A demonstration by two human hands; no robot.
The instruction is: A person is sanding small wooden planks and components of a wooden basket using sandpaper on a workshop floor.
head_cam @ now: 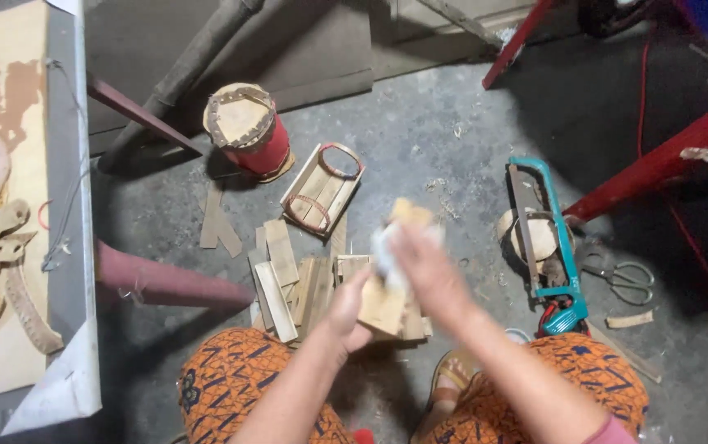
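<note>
Head view, looking straight down at a grey concrete floor. Near the bottom centre of the frame, the left hand grips a flat wooden piece by its left edge, fingers wrapped around it. The right hand lies over the top of that piece, blurred, closed around a pale scrap of something pressed to the wood; what the scrap is, I cannot tell. A second bit of light wood shows just past the fingers.

Right beneath the hands, at centre frame, sits a loose pile of short wooden slats. Above it lies a small tray of slats bound with red bands, and further to the upper left stands a red cylinder with a woven lid.

To the right of the hands, a teal hacksaw rests across a round wooden block, with scissors just beside it. A red metal leg slants in at the upper right. Along the left edge runs a board with curved strips. Orange patterned fabric covers both knees at the bottom.
</note>
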